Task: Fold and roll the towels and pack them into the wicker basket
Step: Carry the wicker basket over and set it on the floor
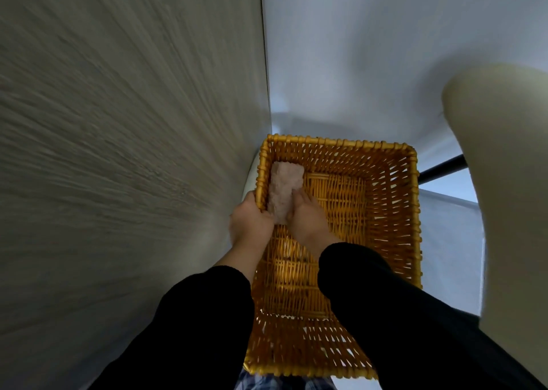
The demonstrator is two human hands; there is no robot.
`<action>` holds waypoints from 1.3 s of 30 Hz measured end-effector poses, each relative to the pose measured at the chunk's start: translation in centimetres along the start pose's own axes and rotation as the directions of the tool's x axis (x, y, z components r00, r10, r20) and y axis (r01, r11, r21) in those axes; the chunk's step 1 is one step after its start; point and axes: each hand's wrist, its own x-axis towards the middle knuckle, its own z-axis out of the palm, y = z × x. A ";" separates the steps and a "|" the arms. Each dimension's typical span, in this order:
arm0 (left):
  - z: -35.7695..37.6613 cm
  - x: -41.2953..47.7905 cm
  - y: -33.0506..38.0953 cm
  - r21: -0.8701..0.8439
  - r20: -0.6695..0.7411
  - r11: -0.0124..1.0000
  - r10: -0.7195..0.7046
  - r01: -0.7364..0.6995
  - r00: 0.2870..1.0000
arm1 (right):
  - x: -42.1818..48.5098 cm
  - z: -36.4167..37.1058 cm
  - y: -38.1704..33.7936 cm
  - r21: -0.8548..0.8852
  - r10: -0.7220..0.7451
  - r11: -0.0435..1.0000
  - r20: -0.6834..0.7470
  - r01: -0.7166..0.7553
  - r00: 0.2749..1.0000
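Together, hands [252, 222] [307, 216] hold nubbly towel [285, 189] in woven basket [341, 144].

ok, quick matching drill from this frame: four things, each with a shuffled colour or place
Things:
1. rolled towel
2. wicker basket
3. sleeves
4. right hand

Colour or place:
a. black
b. inside the basket, on the towel's right side
c. golden-brown weave
d. pale pink, along the basket's left wall

Pairs: 1-d, 2-c, 3-a, 4-b
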 end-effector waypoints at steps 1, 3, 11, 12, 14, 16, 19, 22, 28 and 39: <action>-0.1 0.2 -0.1 0.004 -0.007 1.000 0.000 0.000 1.000 | -0.4 -0.1 -0.1 0.004 0.003 1.000 -0.011 -0.003 1.000; 0.1 -0.1 -0.1 0.050 -0.014 0.999 -0.002 0.003 1.000 | -1.7 -0.5 0.5 -0.009 0.016 1.000 -0.037 -0.017 0.999; -1.3 0.4 -0.1 0.202 -0.004 0.976 -0.089 0.088 0.996 | -4.0 -2.1 1.0 0.039 0.134 0.991 -0.059 -0.132 0.989; -0.4 -3.4 2.2 0.182 0.030 0.983 -0.026 0.020 0.999 | -7.9 -4.4 4.2 0.040 0.187 0.982 -0.100 -0.184 0.977; -0.5 -3.9 2.5 0.171 0.030 0.985 -0.026 0.020 0.999 | -8.5 -5.0 5.4 -0.007 0.174 0.984 -0.139 -0.177 0.975; -0.6 -3.5 2.1 0.200 -0.004 0.978 -0.062 0.061 0.998 | -8.7 -5.3 5.5 -0.021 0.159 0.986 -0.155 -0.164 0.975; -1.1 -3.1 1.6 0.183 -0.040 0.978 -0.094 0.100 0.995 | -9.4 -6.3 5.7 -0.063 0.162 0.982 -0.217 -0.179 0.963; -1.0 -3.3 1.8 0.092 -0.041 0.986 -0.137 0.141 0.990 | -10.5 -7.0 7.7 -0.115 0.174 0.971 -0.268 -0.211 0.947; -0.3 -3.1 2.1 0.017 -0.088 0.957 -0.288 0.290 0.954 | -11.0 -7.9 9.5 0.075 0.335 0.941 -0.326 -0.329 0.884; 0.6 -5.4 0.7 -0.036 -0.070 0.927 -0.376 0.374 0.924 | -11.4 -9.0 11.0 0.092 0.500 0.865 -0.233 -0.493 0.834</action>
